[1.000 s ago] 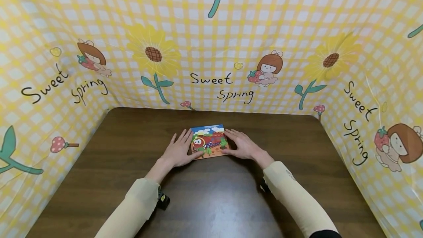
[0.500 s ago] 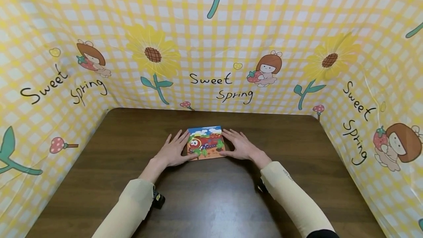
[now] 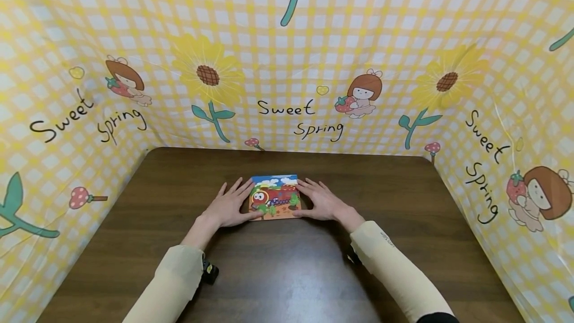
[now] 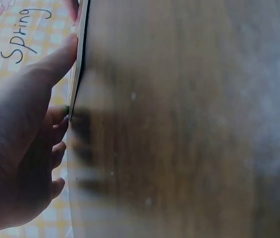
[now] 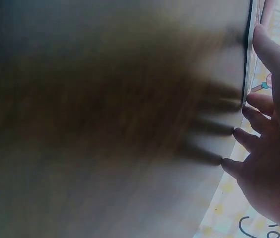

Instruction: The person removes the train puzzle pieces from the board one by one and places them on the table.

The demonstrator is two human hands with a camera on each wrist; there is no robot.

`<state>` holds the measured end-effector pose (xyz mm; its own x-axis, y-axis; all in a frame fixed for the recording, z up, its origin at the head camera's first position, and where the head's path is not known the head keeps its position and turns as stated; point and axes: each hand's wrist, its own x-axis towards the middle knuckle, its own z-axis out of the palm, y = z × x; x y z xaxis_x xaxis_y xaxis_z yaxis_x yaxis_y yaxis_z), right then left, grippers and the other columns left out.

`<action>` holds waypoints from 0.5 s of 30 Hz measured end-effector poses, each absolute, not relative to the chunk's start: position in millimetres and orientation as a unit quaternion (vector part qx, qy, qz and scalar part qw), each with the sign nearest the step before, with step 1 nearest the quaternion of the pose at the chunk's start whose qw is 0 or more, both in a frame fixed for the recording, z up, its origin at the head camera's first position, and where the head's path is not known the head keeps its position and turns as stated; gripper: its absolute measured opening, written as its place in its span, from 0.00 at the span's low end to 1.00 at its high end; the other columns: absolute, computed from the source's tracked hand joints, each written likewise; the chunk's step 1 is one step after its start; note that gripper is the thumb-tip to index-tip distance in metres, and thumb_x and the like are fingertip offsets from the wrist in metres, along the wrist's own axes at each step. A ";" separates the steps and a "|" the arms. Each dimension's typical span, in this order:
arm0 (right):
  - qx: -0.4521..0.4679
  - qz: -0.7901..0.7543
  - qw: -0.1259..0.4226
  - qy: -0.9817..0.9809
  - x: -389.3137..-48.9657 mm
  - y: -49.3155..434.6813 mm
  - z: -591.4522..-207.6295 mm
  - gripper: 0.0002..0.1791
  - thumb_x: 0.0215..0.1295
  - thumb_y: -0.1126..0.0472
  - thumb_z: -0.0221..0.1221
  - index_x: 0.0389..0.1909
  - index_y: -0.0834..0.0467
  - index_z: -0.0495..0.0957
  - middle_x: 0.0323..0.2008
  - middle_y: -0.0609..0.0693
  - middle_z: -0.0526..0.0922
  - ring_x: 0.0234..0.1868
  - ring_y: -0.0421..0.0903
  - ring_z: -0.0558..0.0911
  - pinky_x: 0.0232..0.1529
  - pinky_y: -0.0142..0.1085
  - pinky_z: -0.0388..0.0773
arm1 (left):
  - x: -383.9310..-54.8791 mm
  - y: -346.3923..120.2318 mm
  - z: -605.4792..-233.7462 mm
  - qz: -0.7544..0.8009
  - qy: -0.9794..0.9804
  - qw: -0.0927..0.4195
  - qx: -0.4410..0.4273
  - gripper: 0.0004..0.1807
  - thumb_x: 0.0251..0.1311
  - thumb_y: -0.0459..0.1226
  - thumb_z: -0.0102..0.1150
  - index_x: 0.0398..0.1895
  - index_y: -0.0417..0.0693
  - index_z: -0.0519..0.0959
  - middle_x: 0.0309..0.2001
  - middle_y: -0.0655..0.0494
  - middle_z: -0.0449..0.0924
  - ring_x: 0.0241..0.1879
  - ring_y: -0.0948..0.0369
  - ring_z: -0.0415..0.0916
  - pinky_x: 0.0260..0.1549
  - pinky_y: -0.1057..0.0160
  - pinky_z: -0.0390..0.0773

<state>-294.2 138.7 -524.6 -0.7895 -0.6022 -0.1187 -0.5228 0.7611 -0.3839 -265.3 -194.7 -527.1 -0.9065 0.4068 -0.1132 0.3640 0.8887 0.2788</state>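
Observation:
A thin square board with a bright cartoon picture (image 3: pixel 275 197), a red big-eyed train-like figure under a blue sky, lies flat on the brown table in the head view. My left hand (image 3: pixel 229 208) is at its left side, fingers spread and fairly straight, thumb on the lower left corner. On the opposite side my right hand (image 3: pixel 322 201) touches the right edge, its thumb at the lower right corner. In the left wrist view the board's thin edge (image 4: pixel 80 54) shows beside the left thumb. The right wrist view shows that edge (image 5: pixel 249 54) against the right thumb.
The dark wooden table (image 3: pixel 278 273) spreads around the board. A yellow checked cloth (image 3: pixel 287 64) with sunflowers and "Sweet Spring" lettering rises behind and on both sides. A small black device (image 3: pixel 210 272) is worn at the left wrist.
The board has slid left and slightly toward me, turning a little so its edges look straighter. Both hands have moved along with it, staying at its sides.

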 end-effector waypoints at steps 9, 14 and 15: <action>-0.295 -0.164 0.114 0.934 -290.3 135.5 -526.5 0.53 0.74 0.30 0.64 0.89 0.53 0.58 0.90 0.52 0.56 0.92 0.58 0.52 0.88 0.67 0.47 | -262.5 -189.0 -533.2 0.126 0.967 0.102 0.195 0.61 0.72 0.73 0.55 0.92 0.45 0.46 0.93 0.46 0.37 0.91 0.39 0.36 0.86 0.27 0.38; -0.294 -0.170 0.103 0.935 -289.2 134.1 -528.1 0.53 0.74 0.30 0.65 0.88 0.55 0.59 0.89 0.52 0.57 0.91 0.59 0.53 0.88 0.68 0.48 | -261.1 -187.4 -535.0 0.130 0.969 0.087 0.192 0.62 0.71 0.73 0.56 0.92 0.44 0.46 0.93 0.45 0.38 0.92 0.40 0.37 0.86 0.28 0.38; -0.294 -0.170 0.103 0.935 -288.8 134.1 -528.0 0.53 0.74 0.30 0.64 0.88 0.55 0.59 0.90 0.52 0.57 0.91 0.59 0.53 0.88 0.68 0.48 | -260.9 -187.2 -535.1 0.133 0.969 0.085 0.192 0.62 0.71 0.72 0.57 0.92 0.44 0.46 0.92 0.45 0.39 0.91 0.40 0.37 0.86 0.27 0.38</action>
<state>-288.8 134.1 -528.0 -0.8064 -0.5840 -0.0925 -0.5139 0.7696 -0.3790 -260.9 -187.2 -535.1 -0.9114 0.3954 -0.1142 0.3501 0.8907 0.2900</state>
